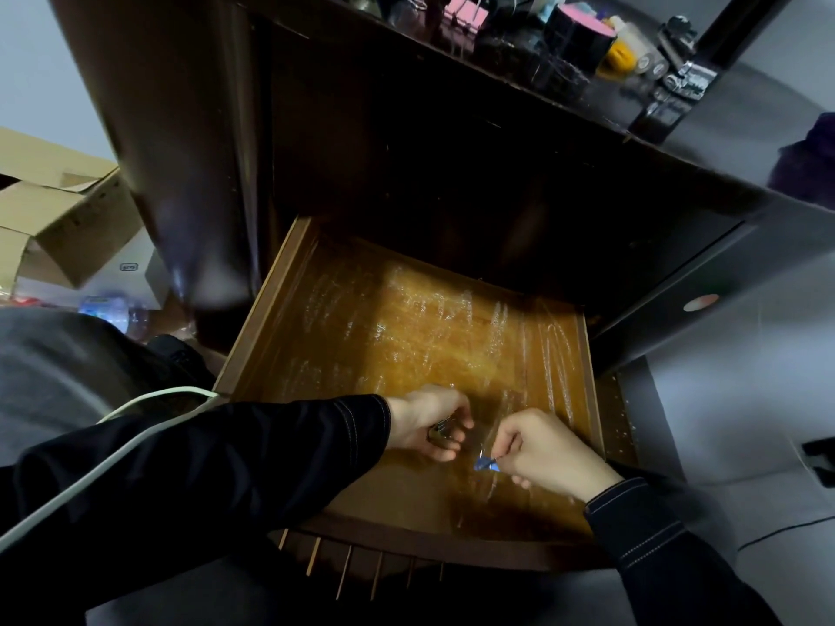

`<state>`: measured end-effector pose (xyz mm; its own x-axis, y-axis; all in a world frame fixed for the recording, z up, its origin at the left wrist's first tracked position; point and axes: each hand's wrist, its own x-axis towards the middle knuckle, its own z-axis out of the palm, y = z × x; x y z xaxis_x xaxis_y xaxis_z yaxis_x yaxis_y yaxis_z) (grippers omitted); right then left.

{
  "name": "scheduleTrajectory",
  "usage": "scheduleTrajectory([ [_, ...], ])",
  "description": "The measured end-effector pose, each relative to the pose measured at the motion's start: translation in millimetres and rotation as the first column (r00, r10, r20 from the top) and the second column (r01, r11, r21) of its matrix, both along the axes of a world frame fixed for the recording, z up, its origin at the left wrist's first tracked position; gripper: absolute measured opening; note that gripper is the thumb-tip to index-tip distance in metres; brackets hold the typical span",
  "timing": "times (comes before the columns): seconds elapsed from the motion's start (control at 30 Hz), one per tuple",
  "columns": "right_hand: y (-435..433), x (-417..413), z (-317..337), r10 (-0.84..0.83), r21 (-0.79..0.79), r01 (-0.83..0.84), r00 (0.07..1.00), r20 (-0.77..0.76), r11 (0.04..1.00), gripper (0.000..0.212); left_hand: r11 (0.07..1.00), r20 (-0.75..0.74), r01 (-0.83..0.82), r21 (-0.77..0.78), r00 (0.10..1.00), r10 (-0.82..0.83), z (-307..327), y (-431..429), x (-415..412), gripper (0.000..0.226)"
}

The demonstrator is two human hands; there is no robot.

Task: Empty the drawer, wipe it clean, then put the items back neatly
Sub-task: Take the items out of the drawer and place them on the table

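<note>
Drawer (264, 318): wooden, standing pulled out of a dark cabinet (406, 173), its floor covered by a wrinkled clear plastic liner (429, 318) that glints amber. Left grip (429, 422): low over the near end of the drawer floor, fingers curled round a small metal object (439, 433) that is shiny and too blurred to name more closely; arm in a dark sleeve (271, 454) with pale stitching at the cuff. Right grip (549, 449): just to the right of the left grip and apart from it, thumb and forefinger pinching a small blue item (485, 464), whose kind cannot be told. The blue item sits between the two grips, close over the liner; whether it touches the liner cannot be told. Beyond both grips: the rest of the liner, creased in long streaks up to the drawer's back. Above and beyond the grips, on the tabletop (732, 146) of the cabinet: pink binder clips (461, 13), black tape rolls (580, 40), a yellow item (618, 56) and black binder clips with chrome handles (684, 70), crowded together near the edge. Well to the left of the left grip: a white cable (135, 406) running across the sleeve, open cardboard boxes (63, 214) and a plastic bottle (110, 309) lying on the floor. Well to the right of the right grip, higher up: a purple cloth (809, 164).
</note>
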<state>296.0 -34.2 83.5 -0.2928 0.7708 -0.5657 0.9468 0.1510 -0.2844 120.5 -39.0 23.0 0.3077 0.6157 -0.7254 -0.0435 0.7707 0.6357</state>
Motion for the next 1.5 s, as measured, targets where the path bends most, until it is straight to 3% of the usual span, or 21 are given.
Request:
scheduleTrajectory([
  [0.13,6,-15,10,-0.149,-0.024,0.147,0.961,-0.235,0.989,0.013,0.999,0.095,0.009,-0.047,0.996,-0.005,5,-1,0,0.031],
  [0.3,6,-35,16,-0.156,0.05,0.185,0.922,-0.354,0.981,0.016,0.995,0.203,-0.036,-0.098,0.978,0.055,18,-1,-2,0.043],
  [0.53,1,-38,59,-0.114,0.2,0.256,0.838,-0.534,0.946,0.014,0.99,0.072,-0.138,0.005,0.988,0.138,37,-8,-20,0.036],
  [0.67,-5,-44,102,0.059,0.335,0.197,0.782,-0.62,0.921,0.014,0.962,0.054,-0.223,0.156,0.975,0.217,80,-12,-42,0.035],
  [0.9,1,-81,198,0.267,0.412,0.211,0.495,-0.827,0.886,0.016,0.742,0.053,-0.23,0.63,0.966,0.254,205,-21,-89,0.047],
  [1.03,25,-103,235,0.265,0.375,0.273,0.365,-0.892,0.886,0.015,0.514,0.046,-0.239,0.824,0.932,0.36,271,-17,-112,0.05],
  [1.13,52,-123,246,0.188,0.294,0.325,0.32,-0.929,0.899,0.015,0.296,0.043,-0.233,0.926,0.846,0.531,301,-2,-128,0.051],
  [1.23,78,-138,246,0.103,0.236,0.353,0.357,-0.928,0.905,0.016,0.134,-0.106,0.012,0.991,0.682,0.724,309,23,-139,0.05],
  [1.3,91,-144,244,0.078,0.24,0.36,0.41,-0.909,0.902,0.014,0.163,-0.283,0.257,0.953,0.55,0.786,304,40,-144,0.046],
  [1.4,100,-149,244,0.068,0.261,0.357,0.472,-0.879,0.897,0.013,0.229,-0.488,0.63,0.742,0.273,0.829,292,56,-145,0.035],
  [1.43,101,-149,244,0.065,0.266,0.358,0.485,-0.872,0.895,0.013,0.227,-0.503,0.694,0.684,0.224,0.835,291,60,-146,0.032],
  [1.5,100,-150,244,0.068,0.278,0.358,0.5,-0.864,0.892,0.013,0.228,-0.528,0.725,0.649,0.214,0.822,292,67,-147,0.03],
])
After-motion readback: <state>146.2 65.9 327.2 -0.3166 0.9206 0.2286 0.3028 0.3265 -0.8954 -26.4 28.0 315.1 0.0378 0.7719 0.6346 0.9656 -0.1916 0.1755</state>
